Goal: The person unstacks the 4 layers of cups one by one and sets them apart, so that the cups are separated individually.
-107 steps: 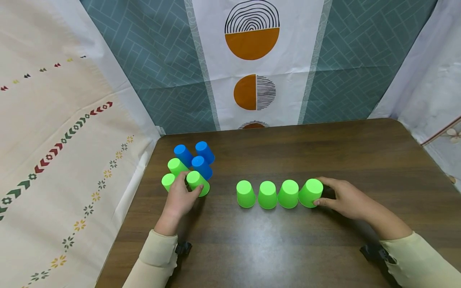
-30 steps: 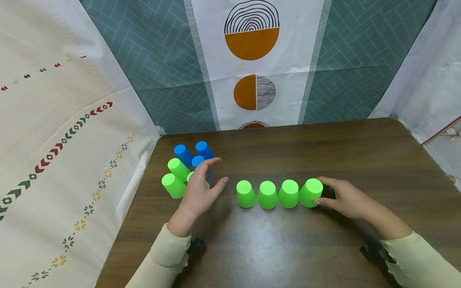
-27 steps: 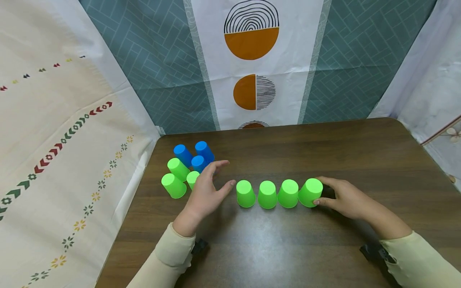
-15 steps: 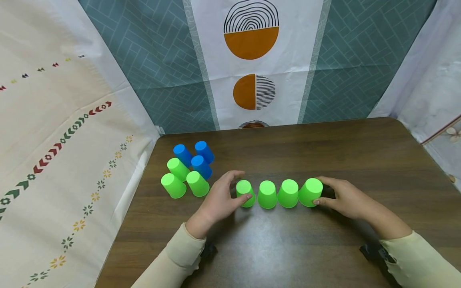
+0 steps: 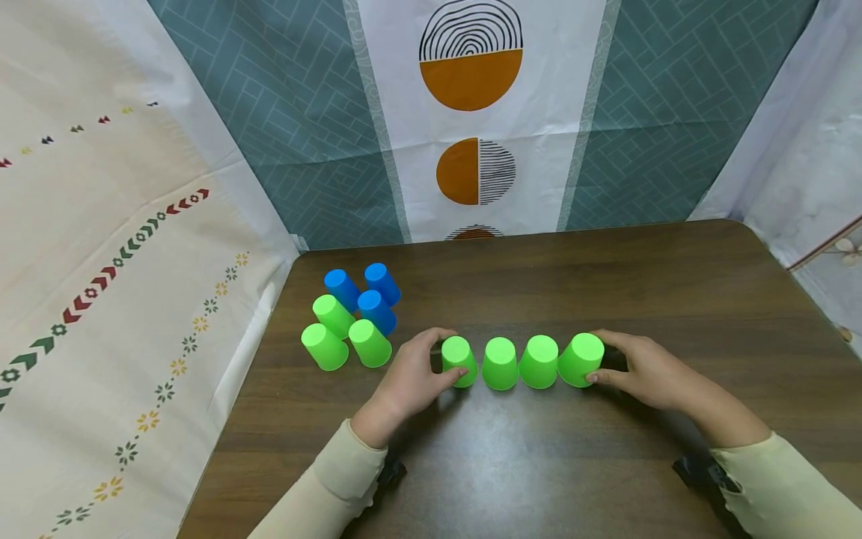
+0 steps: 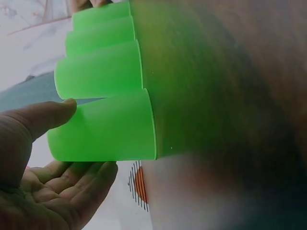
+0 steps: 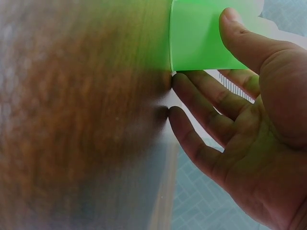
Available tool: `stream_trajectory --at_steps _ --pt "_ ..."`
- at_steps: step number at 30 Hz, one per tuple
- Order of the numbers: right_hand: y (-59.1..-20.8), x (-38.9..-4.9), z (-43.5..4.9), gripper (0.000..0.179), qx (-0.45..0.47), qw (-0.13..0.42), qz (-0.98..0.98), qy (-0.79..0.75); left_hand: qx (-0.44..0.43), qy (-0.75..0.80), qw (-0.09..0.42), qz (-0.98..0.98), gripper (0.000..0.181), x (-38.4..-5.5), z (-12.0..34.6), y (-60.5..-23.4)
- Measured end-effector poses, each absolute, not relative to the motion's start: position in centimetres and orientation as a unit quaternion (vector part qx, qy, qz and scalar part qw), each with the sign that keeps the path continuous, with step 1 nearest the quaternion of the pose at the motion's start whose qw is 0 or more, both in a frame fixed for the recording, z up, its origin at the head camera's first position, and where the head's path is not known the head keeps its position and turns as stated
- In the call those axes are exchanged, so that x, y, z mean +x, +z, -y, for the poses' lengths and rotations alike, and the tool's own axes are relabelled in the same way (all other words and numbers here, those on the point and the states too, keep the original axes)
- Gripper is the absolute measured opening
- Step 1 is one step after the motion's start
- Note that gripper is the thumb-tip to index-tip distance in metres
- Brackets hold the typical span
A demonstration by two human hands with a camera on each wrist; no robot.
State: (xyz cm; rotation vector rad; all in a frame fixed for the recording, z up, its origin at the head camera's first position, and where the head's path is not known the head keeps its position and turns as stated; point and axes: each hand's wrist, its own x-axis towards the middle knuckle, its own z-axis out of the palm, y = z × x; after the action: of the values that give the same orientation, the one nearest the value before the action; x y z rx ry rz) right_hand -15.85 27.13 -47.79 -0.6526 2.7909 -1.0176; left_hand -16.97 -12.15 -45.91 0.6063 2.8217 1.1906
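Several green cups stand upside down in a row on the table. My left hand (image 5: 412, 376) holds the leftmost cup (image 5: 459, 352), its thumb on the near side and its fingers at the far side. In the left wrist view that cup (image 6: 108, 129) stands rim down, with a narrow gap to its neighbour. My right hand (image 5: 643, 370) holds the rightmost cup (image 5: 579, 359) between thumb and fingers. The right wrist view shows the thumb on that cup (image 7: 196, 38), with two fingertips down at the table. Between the hands stand two more green cups, one of them a middle cup (image 5: 539, 363).
At the table's left is a cluster of upside-down cups: three blue, such as the blue cup (image 5: 377, 312), and three green, such as the green cup (image 5: 325, 348). The brown table (image 5: 646, 277) ends at a patterned cloth (image 5: 283, 150) behind.
My left hand let go of a green cup in the left cluster, swung right with spread fingers and came round the leftmost cup of the row. My right hand stayed put.
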Motion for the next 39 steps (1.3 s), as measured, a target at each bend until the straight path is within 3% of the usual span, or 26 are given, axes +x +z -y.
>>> stream_trajectory --at_steps 19,39 --pt "-47.9 -15.9 -27.2 0.059 -0.216 0.049 -0.917 -0.332 0.149 0.474 -0.025 -0.868 0.051 -16.2 15.0 -44.0" --pt "-47.8 -15.8 -27.0 0.056 -0.221 0.043 -0.916 -0.333 0.085 0.482 -0.08 -0.868 0.054 -13.5 22.6 -42.0"
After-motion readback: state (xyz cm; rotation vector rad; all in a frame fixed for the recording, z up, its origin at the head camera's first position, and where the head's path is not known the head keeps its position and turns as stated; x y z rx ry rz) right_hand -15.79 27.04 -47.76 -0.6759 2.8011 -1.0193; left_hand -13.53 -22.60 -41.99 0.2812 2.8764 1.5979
